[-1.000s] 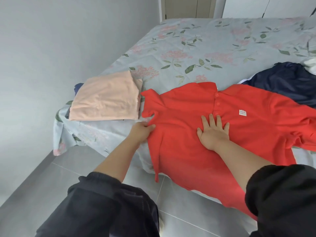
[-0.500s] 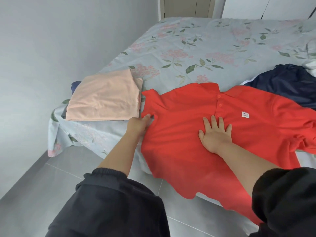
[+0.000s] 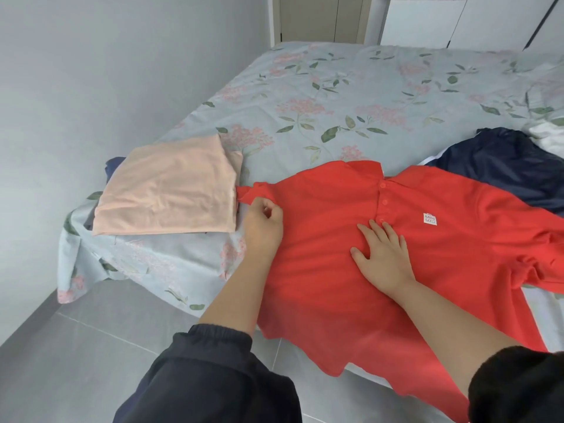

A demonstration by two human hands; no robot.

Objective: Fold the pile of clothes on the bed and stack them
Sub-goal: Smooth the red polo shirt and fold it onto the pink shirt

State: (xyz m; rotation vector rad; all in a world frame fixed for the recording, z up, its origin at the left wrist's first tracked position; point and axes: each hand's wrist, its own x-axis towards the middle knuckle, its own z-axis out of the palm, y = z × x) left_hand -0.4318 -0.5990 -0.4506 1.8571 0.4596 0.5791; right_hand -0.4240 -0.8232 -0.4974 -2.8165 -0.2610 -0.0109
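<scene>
While the right hand presses flat on the soft, light red polo, the left hand pinches its sleeve, probably a good hold for folding.

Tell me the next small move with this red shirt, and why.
Probably fold the sleeve inward across the red polo shirt: the left hand pinches that sleeve beside the folded peach garment, while the right hand presses flat on the chest, anchoring it.

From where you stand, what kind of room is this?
Probably a bedroom: a bed with a floral sheet, a red shirt and folded peach garment on it, white cupboard doors behind.
</scene>
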